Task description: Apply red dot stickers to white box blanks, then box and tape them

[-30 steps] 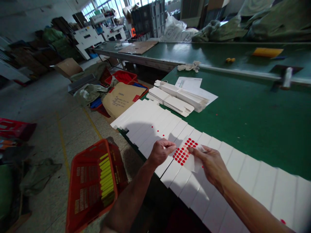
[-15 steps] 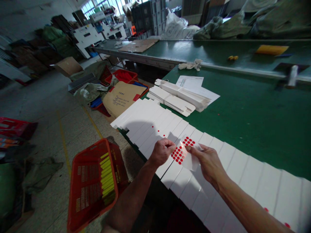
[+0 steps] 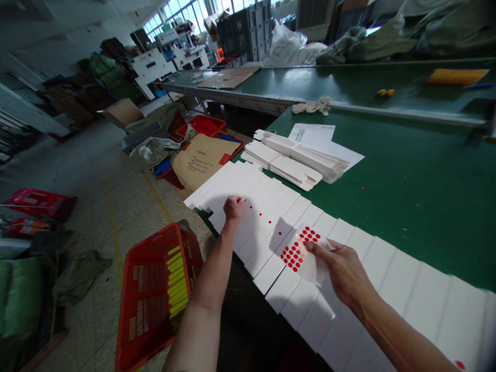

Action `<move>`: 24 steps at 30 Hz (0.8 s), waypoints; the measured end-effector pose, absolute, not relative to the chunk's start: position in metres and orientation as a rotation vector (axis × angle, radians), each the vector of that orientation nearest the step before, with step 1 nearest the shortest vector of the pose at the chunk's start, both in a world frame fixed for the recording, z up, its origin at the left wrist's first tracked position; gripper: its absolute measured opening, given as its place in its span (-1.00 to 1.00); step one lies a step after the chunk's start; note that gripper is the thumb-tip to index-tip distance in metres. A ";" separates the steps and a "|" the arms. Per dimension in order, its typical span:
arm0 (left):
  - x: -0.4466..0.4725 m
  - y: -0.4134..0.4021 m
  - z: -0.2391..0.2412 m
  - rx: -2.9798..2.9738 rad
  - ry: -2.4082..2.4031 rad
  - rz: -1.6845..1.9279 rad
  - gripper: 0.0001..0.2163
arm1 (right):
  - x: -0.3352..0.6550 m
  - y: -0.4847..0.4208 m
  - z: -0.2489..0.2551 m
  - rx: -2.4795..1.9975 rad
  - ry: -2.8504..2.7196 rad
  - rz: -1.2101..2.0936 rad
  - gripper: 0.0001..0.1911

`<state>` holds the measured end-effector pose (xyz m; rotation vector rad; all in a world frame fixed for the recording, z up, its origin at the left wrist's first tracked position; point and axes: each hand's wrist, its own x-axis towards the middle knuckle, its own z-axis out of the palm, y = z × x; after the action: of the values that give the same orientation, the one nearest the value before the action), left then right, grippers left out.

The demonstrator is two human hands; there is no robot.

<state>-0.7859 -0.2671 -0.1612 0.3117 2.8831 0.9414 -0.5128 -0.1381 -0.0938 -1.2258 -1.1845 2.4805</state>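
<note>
My left hand (image 3: 234, 207) is closed, fingertips pinched at a small red round sticker (image 3: 244, 200) on the white folded cartons. The cartons (image 3: 341, 233) lie overlapping in a long row along the table edge. Several red dots run in a line from that fingertip towards me, one to a carton. Between thumb and fingers my right hand (image 3: 346, 266) grips a sticker sheet (image 3: 295, 254) with rows of red dots, held above the cartons. Part of its backing is bare and shiny.
Banded bundles of flat white cartons (image 3: 284, 165) lie on the green table (image 3: 406, 191) beside papers (image 3: 312, 132) and a glove (image 3: 313, 106). An orange crate (image 3: 149, 299) with yellow pieces stands on the floor at left. Behind runs a second green table (image 3: 349, 85).
My left hand has moved from the sticker sheet away to the far left over the cartons, and a red dot now shows at its fingertips. My right hand still holds the sheet.
</note>
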 end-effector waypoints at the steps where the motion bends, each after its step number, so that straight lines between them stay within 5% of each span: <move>1: -0.789 -0.266 -0.165 0.307 2.899 0.896 -0.86 | -0.513 -0.138 -0.094 -1.227 -1.192 2.480 -0.73; 14: -0.776 -0.262 -0.161 0.256 3.131 0.584 -0.81 | -0.514 -0.136 -0.095 -1.199 -1.179 2.479 -0.70; 24: -0.682 -0.266 -0.126 0.627 2.168 1.273 -0.82 | -0.519 -0.131 -0.089 -1.164 -1.128 2.420 -0.67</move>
<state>-0.6816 -0.2659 -0.1261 0.6267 2.1683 1.2729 -0.5188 -0.1314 -0.0892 -1.1640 -1.1280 2.4196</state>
